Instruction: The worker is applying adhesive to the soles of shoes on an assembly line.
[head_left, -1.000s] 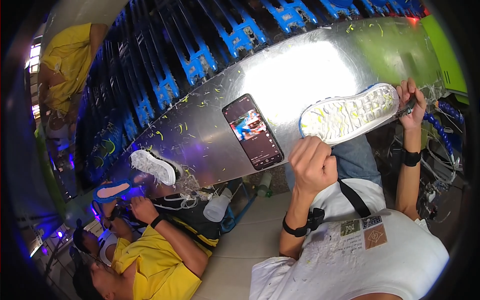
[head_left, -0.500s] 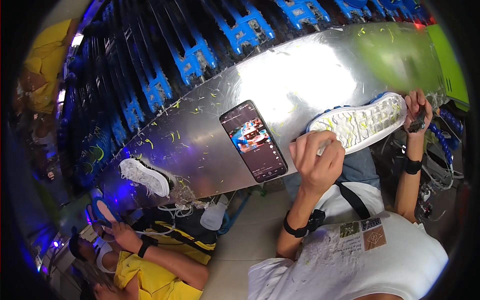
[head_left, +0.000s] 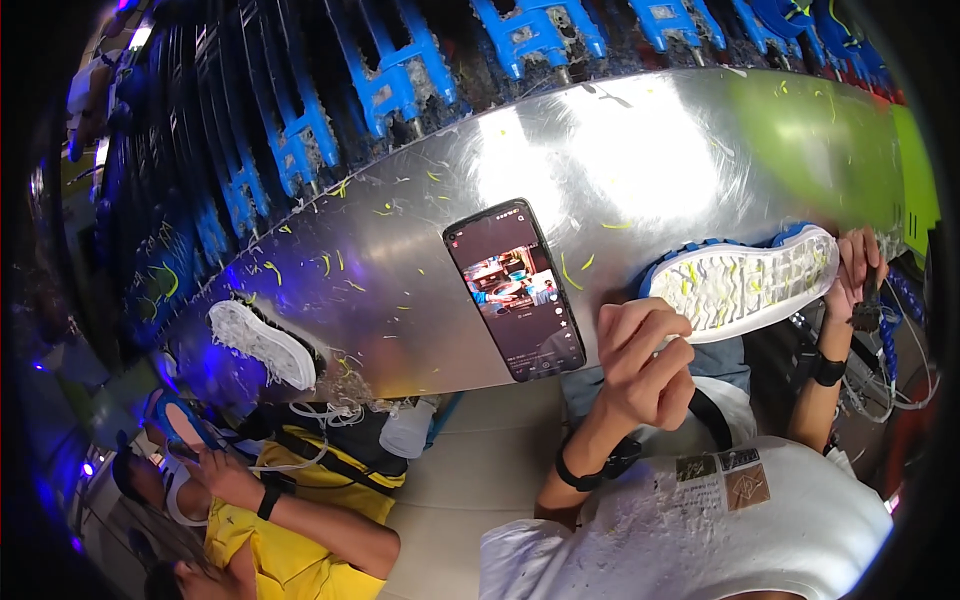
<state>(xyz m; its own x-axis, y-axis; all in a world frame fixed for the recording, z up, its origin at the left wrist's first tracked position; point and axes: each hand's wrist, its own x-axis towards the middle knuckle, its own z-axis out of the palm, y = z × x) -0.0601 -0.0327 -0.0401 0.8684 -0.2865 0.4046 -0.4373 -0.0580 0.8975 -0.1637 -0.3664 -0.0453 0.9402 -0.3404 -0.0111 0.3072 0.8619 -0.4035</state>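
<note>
A shoe sole (head_left: 745, 285), white and ridged underneath with a blue far edge, is tilted up over the near right edge of the metal table. My right hand (head_left: 858, 262) has its fingers closed at the sole's right end. Beside the sole's lower left rim, my left hand (head_left: 648, 365) is closed with fingers curled and thumb pinched in; whatever it holds, if anything, is hidden. Left of that hand, a phone (head_left: 515, 290) with its screen lit lies on the table.
The metal table (head_left: 400, 250) carries scattered yellow-green trimmings. Another white sole (head_left: 262, 343) lies at its left end. Blue racks (head_left: 405, 85) line the far side. At lower left, a co-worker in yellow (head_left: 300, 530) holds a blue-edged sole (head_left: 183, 425). Cables (head_left: 890, 390) hang at right.
The view has shifted, so the table, phone and sole sit somewhat lower. My left hand has drawn back from the underside of the sole toward its near left rim; my right hand stays at the end.
</note>
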